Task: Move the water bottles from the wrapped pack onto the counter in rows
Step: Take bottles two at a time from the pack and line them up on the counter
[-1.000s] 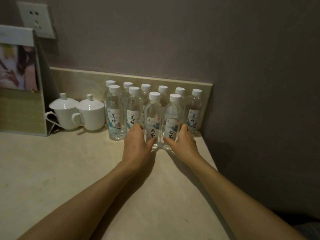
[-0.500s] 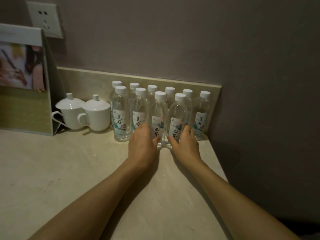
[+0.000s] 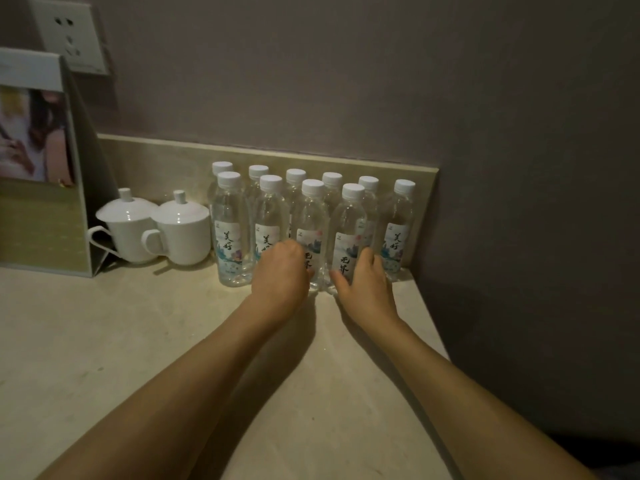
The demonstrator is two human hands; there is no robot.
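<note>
Clear water bottles with white caps stand upright in two rows on the beige counter (image 3: 138, 341), against the low backsplash. The back row holds several bottles, the front row several more. My left hand (image 3: 280, 275) is curled around the lower part of the third front bottle (image 3: 312, 216), in front of the second bottle (image 3: 271, 216). My right hand (image 3: 365, 282) grips the base of the fourth front bottle (image 3: 351, 223), thumb on its label. Both bottles rest on the counter. No wrapped pack is in view.
Two white lidded cups (image 3: 128, 230) (image 3: 183, 233) stand left of the bottles. A standing display card (image 3: 38, 168) is further left, under a wall socket (image 3: 69, 32). The counter's right edge (image 3: 433, 327) runs beside a dark wall.
Both hands stay on the same two front bottles, which have slid a little back against the rows. My left fingers have curled tighter. The view has shifted slightly.
</note>
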